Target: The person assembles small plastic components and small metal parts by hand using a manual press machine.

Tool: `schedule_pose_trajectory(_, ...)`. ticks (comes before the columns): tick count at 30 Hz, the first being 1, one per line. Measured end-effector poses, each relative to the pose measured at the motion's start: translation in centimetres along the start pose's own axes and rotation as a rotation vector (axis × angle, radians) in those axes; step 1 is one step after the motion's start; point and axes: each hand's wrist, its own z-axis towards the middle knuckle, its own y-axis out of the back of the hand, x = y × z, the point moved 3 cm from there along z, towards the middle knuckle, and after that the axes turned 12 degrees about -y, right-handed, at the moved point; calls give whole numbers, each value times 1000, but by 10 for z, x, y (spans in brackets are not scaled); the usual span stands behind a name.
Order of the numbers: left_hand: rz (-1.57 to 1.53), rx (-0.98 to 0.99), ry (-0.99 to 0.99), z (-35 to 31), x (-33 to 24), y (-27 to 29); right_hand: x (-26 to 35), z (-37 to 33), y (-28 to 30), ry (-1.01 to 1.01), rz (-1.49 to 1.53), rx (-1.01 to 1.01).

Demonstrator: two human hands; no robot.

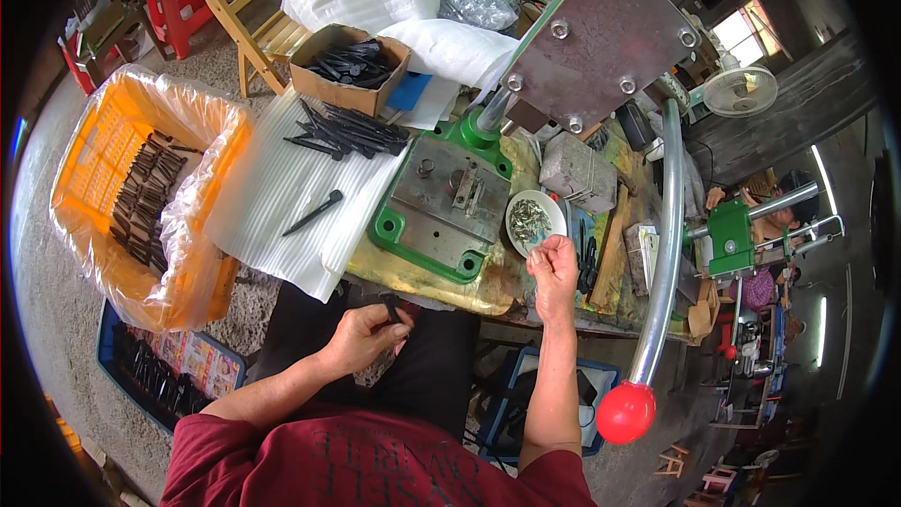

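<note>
My left hand [364, 340] is low over my lap, fingers closed around a small black piece [391, 306] whose end pokes out; the rest is hidden. Beside the near rim of a white bowl [560, 216], my right hand [552, 270] is pinched, and what its fingertips hold is too small to make out. Small metal parts [527, 220] fill the bowl. In front of me is a hand press with a green base [387, 225] and a steel plate [436, 199]. One slim black piece with a round head [313, 215] lies on white foam sheet [272, 202], near a pile of similar ones [345, 131].
The press's steel lever [668, 225] curves down to a red ball [626, 413] at my right. An orange crate [221, 272] lined with plastic holds brown pieces. Behind the pile stands a cardboard box [349, 94]. Blue trays [239, 371] sit low at both sides. A fan [740, 92] is far right.
</note>
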Motion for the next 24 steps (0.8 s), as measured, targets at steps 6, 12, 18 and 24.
schedule_pose_trajectory(6, -82, -70, -155, 24, -17, -9, 3, -27, -34, 22, 124, 96)
schedule_pose_trajectory(12, -438, -171, -84, 38, -26, -11, 6, -61, -74, 27, 158, 168)
schedule_pose_trajectory(18, -683, -223, -133, 36, -30, -14, 1, -74, -98, 26, 175, 212)
schedule_pose_trajectory(24, -742, -249, -116, 33, -29, -15, -2, -80, -100, -5, 223, 267)
